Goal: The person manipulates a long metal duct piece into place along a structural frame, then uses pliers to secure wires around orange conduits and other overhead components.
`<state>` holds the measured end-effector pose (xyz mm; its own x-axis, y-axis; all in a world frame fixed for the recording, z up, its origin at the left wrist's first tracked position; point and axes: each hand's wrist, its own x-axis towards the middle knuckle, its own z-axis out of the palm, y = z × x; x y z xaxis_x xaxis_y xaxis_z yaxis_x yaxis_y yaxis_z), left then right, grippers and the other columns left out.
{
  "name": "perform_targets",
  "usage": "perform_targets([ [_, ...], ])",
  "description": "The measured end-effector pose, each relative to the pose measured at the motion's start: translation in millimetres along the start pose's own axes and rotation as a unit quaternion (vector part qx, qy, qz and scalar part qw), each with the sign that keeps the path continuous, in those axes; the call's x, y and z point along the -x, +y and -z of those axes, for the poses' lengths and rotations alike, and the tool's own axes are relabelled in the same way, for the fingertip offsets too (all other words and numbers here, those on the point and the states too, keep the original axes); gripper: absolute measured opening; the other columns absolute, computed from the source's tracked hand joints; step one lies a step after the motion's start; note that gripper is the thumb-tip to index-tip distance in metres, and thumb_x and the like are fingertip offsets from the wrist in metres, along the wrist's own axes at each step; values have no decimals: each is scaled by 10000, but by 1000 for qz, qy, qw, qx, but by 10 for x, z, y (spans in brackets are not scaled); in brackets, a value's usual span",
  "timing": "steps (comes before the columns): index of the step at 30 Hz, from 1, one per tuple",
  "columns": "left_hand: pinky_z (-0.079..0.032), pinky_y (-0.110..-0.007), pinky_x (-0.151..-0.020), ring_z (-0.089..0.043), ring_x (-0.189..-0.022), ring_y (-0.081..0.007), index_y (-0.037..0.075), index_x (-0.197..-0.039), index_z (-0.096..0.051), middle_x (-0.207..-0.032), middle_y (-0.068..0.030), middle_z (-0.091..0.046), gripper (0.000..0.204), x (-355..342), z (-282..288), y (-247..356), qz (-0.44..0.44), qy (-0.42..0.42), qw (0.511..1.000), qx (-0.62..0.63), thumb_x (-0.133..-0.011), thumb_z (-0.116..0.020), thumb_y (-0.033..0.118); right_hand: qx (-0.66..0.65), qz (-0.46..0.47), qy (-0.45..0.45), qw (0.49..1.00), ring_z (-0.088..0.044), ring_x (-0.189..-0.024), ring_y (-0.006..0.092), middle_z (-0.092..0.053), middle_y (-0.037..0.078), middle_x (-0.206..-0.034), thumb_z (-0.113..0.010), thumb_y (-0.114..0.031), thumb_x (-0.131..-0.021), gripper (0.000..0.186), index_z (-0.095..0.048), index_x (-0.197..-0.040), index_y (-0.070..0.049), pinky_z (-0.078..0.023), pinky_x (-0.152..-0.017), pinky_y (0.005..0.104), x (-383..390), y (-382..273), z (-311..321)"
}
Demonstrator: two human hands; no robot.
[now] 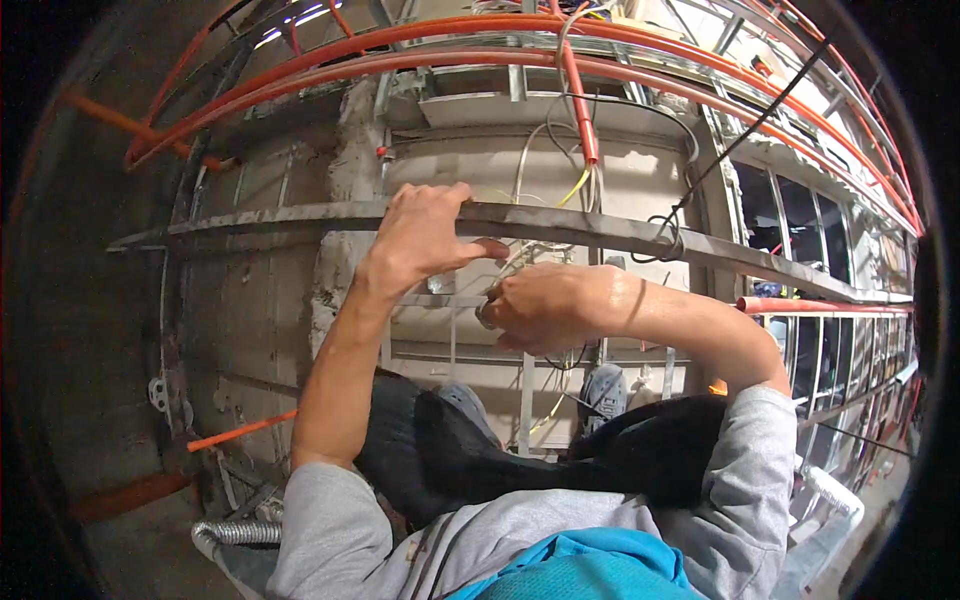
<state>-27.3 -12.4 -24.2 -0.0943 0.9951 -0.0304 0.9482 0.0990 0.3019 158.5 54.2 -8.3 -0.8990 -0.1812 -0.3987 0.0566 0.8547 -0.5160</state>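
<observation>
My left hand [420,240] reaches over a long grey metal bar [570,222], its thumb stretched to the right and apart from the fingers. No held thing shows in it. Just below the bar and to the right, my right hand [550,308] is closed, with the back of the hand upward. A small shiny edge shows at its left side, but the fingers hide what it is. Thin pale wires [522,160] hang around both hands. A yellow wire [574,188] comes out of an orange conduit [580,105] above the bar.
Long orange pipes [420,32] cross beyond the bar. A black cable [672,235] is looped around the bar at right. A red pipe [820,305] lies farther right. My shoes [604,390] are below, near metal framing. A silver flexible duct [235,533] is at lower left.
</observation>
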Motion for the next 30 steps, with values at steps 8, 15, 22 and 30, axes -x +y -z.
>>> perform_targets([
  [8, -500, -449, -848, -679, -915, -380, 38, -1000, -690, -920, -186, -716, 658, -39, 37, 81, -3, 10, 1000, 11, -665, -824, 589, 18, 18, -21, 999, -679, -927, 373, -692, 181, -938, -597, -267, -931, 297, -635, -994, 20, -536, -820, 471, 37, 7, 24],
  [15, -486, -446, -854, -663, -919, -380, 46, -997, -677, -954, -170, -714, 649, 14, 12, 71, -5, 20, 1000, -9, -651, -837, 571, 12, 30, -12, 999, -689, -872, 389, -700, 190, -884, -626, -255, -911, 278, -657, -959, 17, -552, -760, 474, 64, -38, 19],
  [22, -512, -450, -816, -680, -879, -378, 35, -968, -681, -906, -174, -719, 657, -85, 22, 55, 2, 8, 999, 33, -636, -850, 577, 22, 58, -11, 998, -679, -910, 388, -699, 194, -909, -625, -263, -918, 288, -654, -979, 17, -547, -783, 471, 208, -139, 323],
  [30, -538, -414, -740, -707, -806, -345, 22, -962, -691, -846, -172, -721, 555, -54, 33, 105, -12, 10, 999, 40, -659, -873, 450, -73, 225, 7, 971, -649, -931, 410, -651, 256, -1053, -627, -332, -964, 398, -630, -1087, 47, -547, -809, 450, 1495, -321, 1009],
])
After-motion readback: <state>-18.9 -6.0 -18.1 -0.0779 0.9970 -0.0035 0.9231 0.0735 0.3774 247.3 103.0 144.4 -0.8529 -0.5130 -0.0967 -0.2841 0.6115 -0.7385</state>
